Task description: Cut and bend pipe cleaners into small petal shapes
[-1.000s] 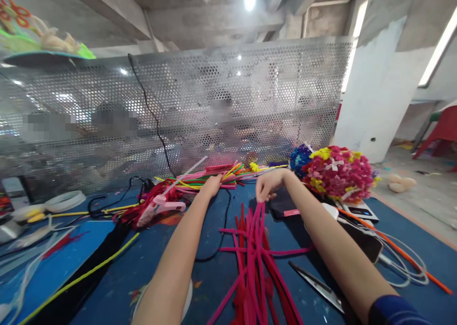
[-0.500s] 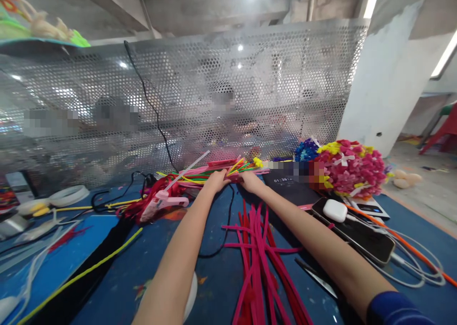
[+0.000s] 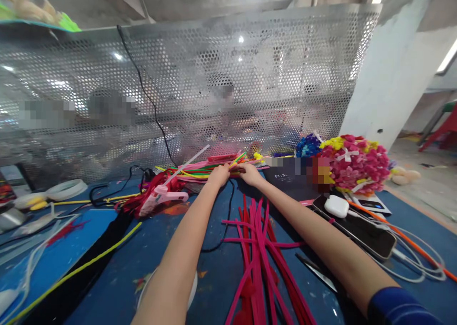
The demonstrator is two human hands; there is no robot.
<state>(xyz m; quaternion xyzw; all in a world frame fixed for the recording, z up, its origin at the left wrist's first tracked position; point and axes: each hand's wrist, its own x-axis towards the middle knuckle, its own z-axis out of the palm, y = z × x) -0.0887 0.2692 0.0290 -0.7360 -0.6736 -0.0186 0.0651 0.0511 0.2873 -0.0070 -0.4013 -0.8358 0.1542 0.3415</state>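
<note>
Both hands' fingers are closing in on the multicoloured stems (image 3: 200,169), left hand (image 3: 219,174) and right hand (image 3: 250,174) nearly meeting, their exact grip unclear, while magenta stems (image 3: 257,249) are lying nearer than the fingers on the worktop (image 3: 210,277).

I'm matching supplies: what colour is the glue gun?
Pale pink; the head view shows it best.
</note>
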